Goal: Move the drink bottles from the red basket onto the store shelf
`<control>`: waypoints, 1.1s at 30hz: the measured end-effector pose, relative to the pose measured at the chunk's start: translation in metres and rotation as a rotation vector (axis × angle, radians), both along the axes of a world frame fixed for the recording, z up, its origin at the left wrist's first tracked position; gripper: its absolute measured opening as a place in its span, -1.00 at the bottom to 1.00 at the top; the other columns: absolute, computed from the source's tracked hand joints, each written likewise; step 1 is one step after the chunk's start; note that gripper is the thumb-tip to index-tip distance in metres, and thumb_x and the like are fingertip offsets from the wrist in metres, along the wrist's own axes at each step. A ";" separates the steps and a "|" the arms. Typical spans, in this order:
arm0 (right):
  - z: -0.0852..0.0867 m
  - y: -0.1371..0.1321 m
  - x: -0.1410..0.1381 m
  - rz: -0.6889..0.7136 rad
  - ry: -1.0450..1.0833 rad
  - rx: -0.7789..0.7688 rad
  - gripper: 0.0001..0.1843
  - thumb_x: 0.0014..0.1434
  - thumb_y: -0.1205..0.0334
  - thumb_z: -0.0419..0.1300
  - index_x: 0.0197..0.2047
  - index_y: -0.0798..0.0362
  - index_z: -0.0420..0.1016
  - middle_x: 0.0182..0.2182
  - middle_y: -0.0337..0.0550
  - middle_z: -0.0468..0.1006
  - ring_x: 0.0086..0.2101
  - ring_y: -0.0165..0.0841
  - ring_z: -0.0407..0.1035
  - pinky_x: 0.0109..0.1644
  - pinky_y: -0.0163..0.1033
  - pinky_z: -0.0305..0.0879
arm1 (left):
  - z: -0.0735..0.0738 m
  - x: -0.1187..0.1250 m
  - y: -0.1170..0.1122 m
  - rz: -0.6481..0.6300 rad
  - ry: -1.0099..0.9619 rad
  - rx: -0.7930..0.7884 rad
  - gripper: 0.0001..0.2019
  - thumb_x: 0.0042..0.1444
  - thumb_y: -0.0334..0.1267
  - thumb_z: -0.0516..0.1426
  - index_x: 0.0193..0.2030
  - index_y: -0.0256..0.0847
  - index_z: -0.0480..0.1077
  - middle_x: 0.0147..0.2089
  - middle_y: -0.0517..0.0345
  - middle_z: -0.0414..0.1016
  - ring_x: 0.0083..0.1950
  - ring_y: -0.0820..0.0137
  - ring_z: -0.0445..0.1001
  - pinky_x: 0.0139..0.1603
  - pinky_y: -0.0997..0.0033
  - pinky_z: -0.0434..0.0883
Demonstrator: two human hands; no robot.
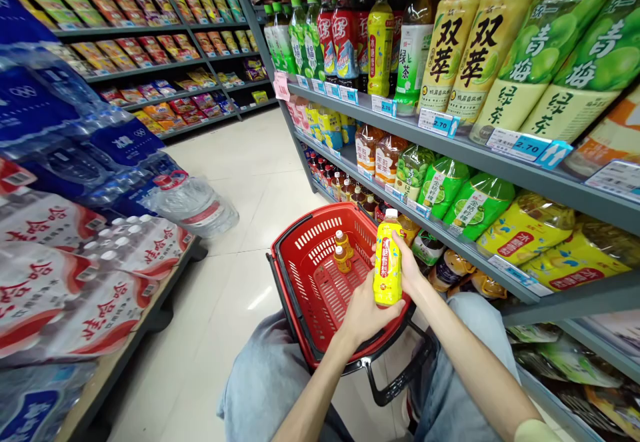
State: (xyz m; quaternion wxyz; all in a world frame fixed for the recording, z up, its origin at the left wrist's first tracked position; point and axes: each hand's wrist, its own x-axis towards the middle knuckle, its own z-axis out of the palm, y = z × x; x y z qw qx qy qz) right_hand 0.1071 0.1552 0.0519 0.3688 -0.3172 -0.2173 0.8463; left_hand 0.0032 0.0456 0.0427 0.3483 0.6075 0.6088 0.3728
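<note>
Beside shelves (471,147), left hand (364,311) and right hand (411,273) are clasping a yellow bottle (387,262), likely weighty, best held mid-body.

Yellow bottle (387,269), white cap (391,213); red basket (316,282), black handle (395,389).

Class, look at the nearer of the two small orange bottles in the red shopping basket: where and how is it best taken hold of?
Probably around the upper body, just below the pale cap, coming from above: the nearer orange bottle appears upright, the shopping basket walls rise around it, and the other bottle stands close behind.
</note>
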 end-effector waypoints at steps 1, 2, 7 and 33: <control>-0.001 0.000 0.000 0.001 0.004 0.000 -0.44 0.21 -0.28 0.18 -0.29 0.13 0.54 -0.53 -0.07 0.59 -0.56 -0.32 0.47 -0.53 -0.30 0.39 | 0.000 0.000 0.000 -0.006 0.000 -0.003 -0.42 0.04 -0.07 0.29 0.16 -0.19 0.27 -0.01 0.03 0.58 -0.14 0.21 0.57 -0.10 0.24 0.45; -0.003 0.001 0.001 0.003 0.007 -0.002 -0.44 0.20 -0.28 0.19 -0.28 0.12 0.54 -0.52 -0.07 0.59 -0.56 -0.32 0.47 -0.54 -0.30 0.39 | 0.000 0.000 0.000 -0.012 0.001 -0.007 -0.42 0.04 -0.06 0.29 0.16 -0.19 0.26 -0.01 0.03 0.58 -0.14 0.21 0.57 -0.10 0.23 0.45; -0.010 0.004 0.001 -0.007 0.016 -0.006 -0.46 0.18 -0.27 0.22 -0.25 0.11 0.54 -0.52 -0.10 0.58 -0.53 -0.29 0.49 -0.51 -0.27 0.41 | -0.003 -0.001 0.001 -0.018 0.033 -0.015 -0.42 0.06 -0.01 0.29 0.16 -0.20 0.26 0.00 0.02 0.57 -0.13 0.19 0.57 -0.10 0.21 0.45; -0.010 0.004 0.001 -0.006 0.064 -0.080 -0.53 0.15 -0.17 0.28 -0.29 0.14 0.53 -0.43 -0.11 0.61 -0.51 -0.31 0.50 -0.52 -0.26 0.45 | -0.009 -0.003 0.001 -0.026 0.070 -0.031 -0.42 0.08 0.02 0.28 0.16 -0.17 0.25 0.02 0.00 0.57 -0.10 0.13 0.58 -0.17 0.22 0.46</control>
